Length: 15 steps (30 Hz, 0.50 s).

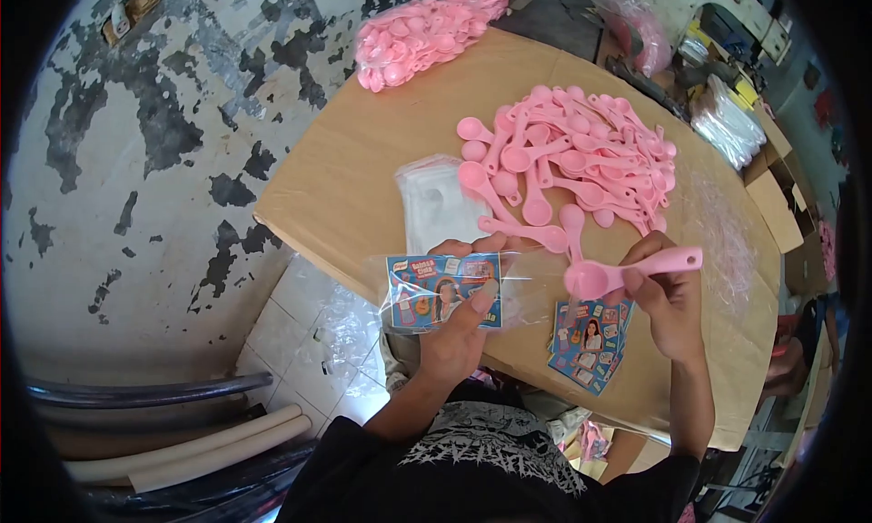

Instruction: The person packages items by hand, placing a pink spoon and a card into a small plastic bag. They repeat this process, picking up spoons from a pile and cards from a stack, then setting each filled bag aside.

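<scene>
My left hand [459, 332] grips a clear plastic bag [531, 291] with a blue printed card [422, 296] inside it, thumb across the front. In my right hand [670, 300] is a pink measuring spoon [595, 279], held by its handle, its bowl close to the bag's right end. Below that spoon, a small stack of blue printed cards [590, 341] lies on the brown-covered table [354, 178]. A heap of pink measuring spoons [581, 150] spreads beyond my hands. Left of the heap lies a stack of clear plastic bags [436, 205], partly behind my left hand.
A bulging bag of pink spoons [418, 46] sits at the table's far edge. Crumpled clear plastic [727, 241] lies at the right. Beyond that edge stands a cardboard box [777, 187] beside plastic packs [727, 123]. Long rolls [218, 450] rest at lower left.
</scene>
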{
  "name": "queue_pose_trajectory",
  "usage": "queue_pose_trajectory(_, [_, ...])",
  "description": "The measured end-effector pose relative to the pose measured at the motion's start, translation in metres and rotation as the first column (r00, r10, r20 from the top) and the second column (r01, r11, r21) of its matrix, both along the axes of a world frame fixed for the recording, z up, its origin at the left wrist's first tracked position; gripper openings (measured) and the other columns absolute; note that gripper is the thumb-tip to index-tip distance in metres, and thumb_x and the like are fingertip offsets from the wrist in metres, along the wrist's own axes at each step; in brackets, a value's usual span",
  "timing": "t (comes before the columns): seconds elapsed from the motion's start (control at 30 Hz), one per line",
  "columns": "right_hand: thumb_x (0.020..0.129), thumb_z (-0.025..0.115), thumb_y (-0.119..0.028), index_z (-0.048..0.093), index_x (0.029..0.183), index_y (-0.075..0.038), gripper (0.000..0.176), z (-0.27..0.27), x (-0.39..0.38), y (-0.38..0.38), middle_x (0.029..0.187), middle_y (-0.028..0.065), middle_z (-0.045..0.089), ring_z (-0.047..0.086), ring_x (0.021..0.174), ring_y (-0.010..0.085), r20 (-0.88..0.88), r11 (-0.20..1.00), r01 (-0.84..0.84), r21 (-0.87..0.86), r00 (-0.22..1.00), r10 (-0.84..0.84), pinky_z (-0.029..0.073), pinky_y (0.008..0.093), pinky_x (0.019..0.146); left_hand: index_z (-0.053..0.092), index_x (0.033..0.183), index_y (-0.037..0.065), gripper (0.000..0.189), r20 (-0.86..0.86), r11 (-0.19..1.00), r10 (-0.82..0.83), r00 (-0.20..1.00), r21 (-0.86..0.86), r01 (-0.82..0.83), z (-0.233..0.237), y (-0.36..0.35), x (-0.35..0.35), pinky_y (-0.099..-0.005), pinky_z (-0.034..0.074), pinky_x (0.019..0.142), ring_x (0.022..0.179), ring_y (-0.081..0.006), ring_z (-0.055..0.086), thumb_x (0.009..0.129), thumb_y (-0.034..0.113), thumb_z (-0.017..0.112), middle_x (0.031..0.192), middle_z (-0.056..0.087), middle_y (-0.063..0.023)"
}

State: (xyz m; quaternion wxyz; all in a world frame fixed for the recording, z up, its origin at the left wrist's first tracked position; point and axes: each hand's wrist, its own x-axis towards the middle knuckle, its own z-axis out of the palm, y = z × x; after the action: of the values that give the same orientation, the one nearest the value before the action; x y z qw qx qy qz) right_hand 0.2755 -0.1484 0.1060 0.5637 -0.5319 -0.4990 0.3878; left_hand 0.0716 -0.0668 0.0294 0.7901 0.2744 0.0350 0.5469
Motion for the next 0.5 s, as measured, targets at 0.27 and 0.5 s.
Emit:
queue_pose_trajectory(0.27, [0.091, 0.064, -0.009, 0.063, 0.104, 0.003, 0.018, 0.016, -0.020, -0.006, 0.086, 0.0077, 0.061, 0.061, 0.077, 0.0127, 0.036, 0.979, -0.138, -0.149, 0.989, 0.145, 0.047, 0.0243, 0.066, 0.035, 0.134, 0.007, 0.048, 0.269, 0.926, -0.271, 0.924, -0.191, 0.327, -0.013, -0.025, 0.034, -0.0439, 0.036, 0.110, 0.129, -0.0266, 0.046, 0.092, 0.009, 0.059, 0.142, 0.042, -0.0155])
queue_pose_trajectory(0.5, [0.087, 0.067, -0.035, 0.064, 0.100, 0.002, 0.039, 0.043, -0.019, -0.013, 0.068, 0.0049, 0.055, 0.049, 0.056, 0.0117, 0.557, 0.999, -0.010, -0.053, 0.830, 0.038, 0.037, 0.0269, 0.050, 0.032, 0.141, 0.008, 0.053, 0.465, 0.799, -0.405, 0.787, -0.239, 0.552, -0.017, -0.026, 0.049, -0.0419, 0.029, 0.116, 0.138, -0.0227, 0.033, 0.095, 0.018, 0.057, 0.151, 0.030, -0.0089])
